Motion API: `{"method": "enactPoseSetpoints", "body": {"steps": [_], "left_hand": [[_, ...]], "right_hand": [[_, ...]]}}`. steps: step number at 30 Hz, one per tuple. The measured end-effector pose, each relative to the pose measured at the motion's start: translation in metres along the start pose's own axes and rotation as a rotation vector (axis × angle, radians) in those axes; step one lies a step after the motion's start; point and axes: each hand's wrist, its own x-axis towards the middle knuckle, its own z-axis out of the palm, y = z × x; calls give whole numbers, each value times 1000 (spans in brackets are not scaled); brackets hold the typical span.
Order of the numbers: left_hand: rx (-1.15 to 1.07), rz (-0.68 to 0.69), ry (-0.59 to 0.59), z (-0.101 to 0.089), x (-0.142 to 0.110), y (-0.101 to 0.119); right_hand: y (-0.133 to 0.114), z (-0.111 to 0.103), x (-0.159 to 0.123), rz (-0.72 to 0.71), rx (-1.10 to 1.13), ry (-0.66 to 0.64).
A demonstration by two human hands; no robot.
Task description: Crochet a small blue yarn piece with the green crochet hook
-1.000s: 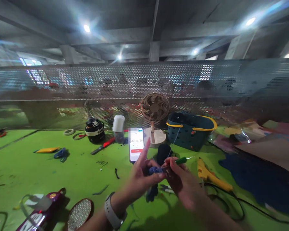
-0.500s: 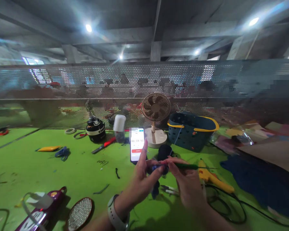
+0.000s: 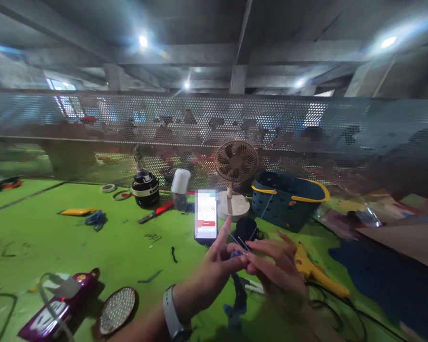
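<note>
My left hand (image 3: 203,273) pinches the yarn (image 3: 236,254) at lower centre, index raised; my right hand (image 3: 280,266) meets it, its grip unclear. Likely light, soft, easily squashed: best pinched gently by the edge.

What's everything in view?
Fan: 1, brown, centre
Basket: 1, teal, right
Phone: 1, white, centre
Canister: 1, black, left
Bottle: 1, white, centre
Knife: 1, red, left
Tool: 1, yellow, left
Glue gun: 1, yellow, right
Yarn ball: 1, black, centre
Disc: 1, grey, front
Device: 1, purple, front
Sheet: 1, navy, right
Partition: 1, grey, back
Yarn piece: 1, blue, left hand
Scraps: several, dark, left
Table: 1, green, below
Watch: 1, grey, left wrist
Left hand: 1, centre
Right hand: 1, right
</note>
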Motion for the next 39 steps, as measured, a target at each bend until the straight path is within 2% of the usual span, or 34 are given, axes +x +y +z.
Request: {"method": "enactPoseSetpoints", "body": {"steps": [3,8,14,20,23,26,28,31,35,39], "left_hand": [[4,-26,-46,-4,3,1],[338,112,70,-5,2,4],[650,245,138,-8,5,13],[819,312,213,-1,4,18],[690,302,204,2,2,15],[331,143,121,0,2,9],[105,33,53,-6,5,7],[-122,-112,-58,-18,9,8],[-213,-207,-150,-30,11,14],[-231,-242,-143,-31,10,20]], "right_hand": [[3,-2,3,-14,55,-34],[5,1,7,120,225,-74],[9,1,11,57,191,-146],[9,3,8,106,194,-106],[7,3,1,62,97,-78],[8,1,-5,9,46,-54],[10,0,-7,24,92,-70],[14,-2,-4,66,280,-101],[17,-6,10,169,487,-147],[20,-12,20,264,573,-161]]}}
